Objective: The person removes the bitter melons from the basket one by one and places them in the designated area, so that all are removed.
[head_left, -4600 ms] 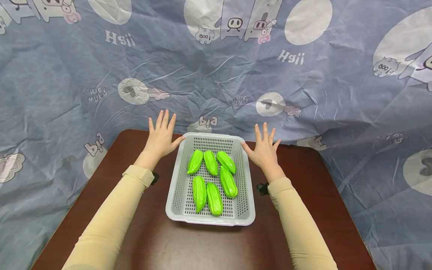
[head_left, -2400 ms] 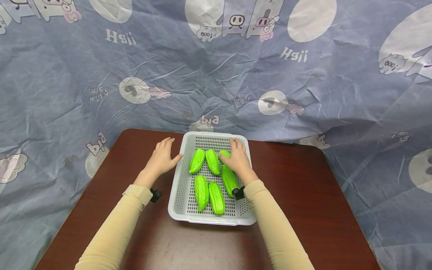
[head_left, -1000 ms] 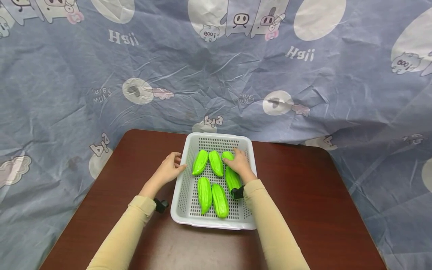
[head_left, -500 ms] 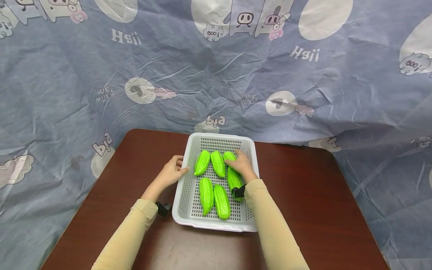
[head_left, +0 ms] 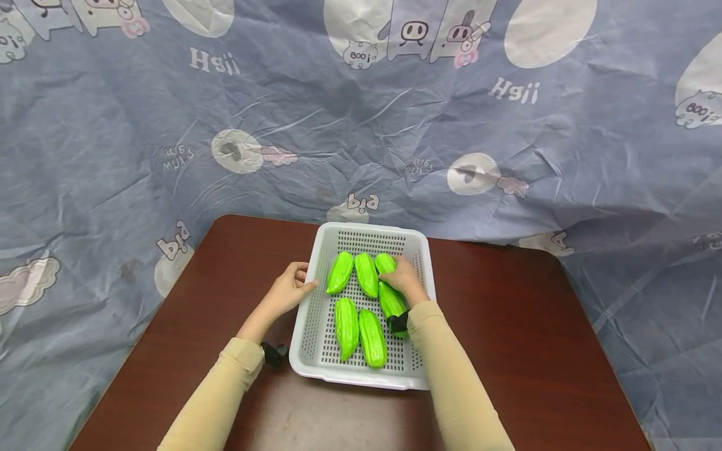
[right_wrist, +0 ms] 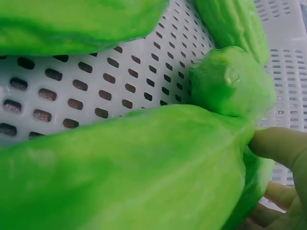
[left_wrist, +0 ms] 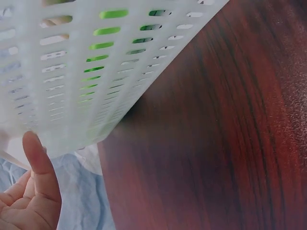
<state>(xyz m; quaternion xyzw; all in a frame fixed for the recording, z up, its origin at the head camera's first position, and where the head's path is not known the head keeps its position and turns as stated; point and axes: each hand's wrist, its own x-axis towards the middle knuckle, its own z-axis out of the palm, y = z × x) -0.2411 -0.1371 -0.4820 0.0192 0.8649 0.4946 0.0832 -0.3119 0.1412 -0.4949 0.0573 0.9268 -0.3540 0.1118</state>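
Observation:
A light grey perforated plastic basket (head_left: 361, 380) holds several ridged green vegetables that look like bitter melons. My right hand (head_left: 407, 282) is inside it, thumb and fingers around the far-right bitter melon (head_left: 386, 263); in the right wrist view that melon (right_wrist: 252, 184) is mostly hidden behind another. Just in front lies the near-right bitter melon (head_left: 392, 304), partly under my wrist. My left hand (head_left: 284, 289) pinches the basket's left rim, thumb over the top and fingers bent outside. In the left wrist view the thumb (left_wrist: 41, 160) touches the basket wall (left_wrist: 76, 96).
The basket stands on a dark reddish-brown table (head_left: 507, 351). Behind and beside the table hangs a blue-grey printed cloth (head_left: 316, 138). More bitter melons lie in the basket, two at far left and two near the front (head_left: 346, 329).
My hands have come down from spread-fingered beside the basket. The right has reached in and closed around the far-right melon; the left has come to the left rim. The view has shifted slightly.

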